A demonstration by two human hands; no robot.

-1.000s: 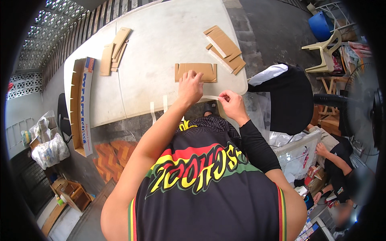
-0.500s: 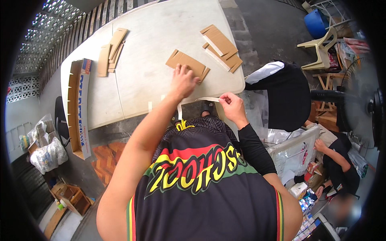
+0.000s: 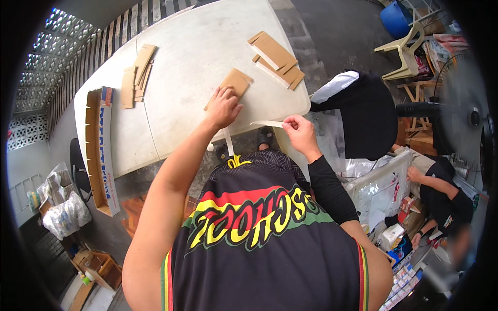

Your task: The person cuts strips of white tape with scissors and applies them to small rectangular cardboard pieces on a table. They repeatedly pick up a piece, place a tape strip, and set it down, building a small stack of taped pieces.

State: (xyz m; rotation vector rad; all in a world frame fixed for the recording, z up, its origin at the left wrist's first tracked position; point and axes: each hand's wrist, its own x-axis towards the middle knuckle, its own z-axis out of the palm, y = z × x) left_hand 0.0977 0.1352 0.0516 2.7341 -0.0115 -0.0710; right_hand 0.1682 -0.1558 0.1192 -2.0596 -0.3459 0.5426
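Observation:
My left hand (image 3: 225, 109) is closed over the near end of a flat brown cardboard piece (image 3: 237, 82) close to the table's front edge. Its fingertips are partly hidden. My right hand (image 3: 301, 136) pinches one end of a short whitish strip (image 3: 266, 124), which looks like tape and points left with its far end free. Another whitish strip (image 3: 229, 141) hangs from the table's front edge below my left wrist. To the right, two stacked cardboard pieces (image 3: 277, 52) have white strips along their edges. More plain cardboard pieces (image 3: 140, 70) lie at the table's left.
A long open carton with a notched edge (image 3: 96, 155) stands at the white table's (image 3: 187, 46) left edge. A chair draped in black cloth (image 3: 365, 114) and a black fan (image 3: 467, 114) are on the right. A person (image 3: 441, 192) sits at the lower right.
The cardboard under my left hand has turned, its far end now pointing up and right. My right hand still pinches the strip. The view has shifted slightly.

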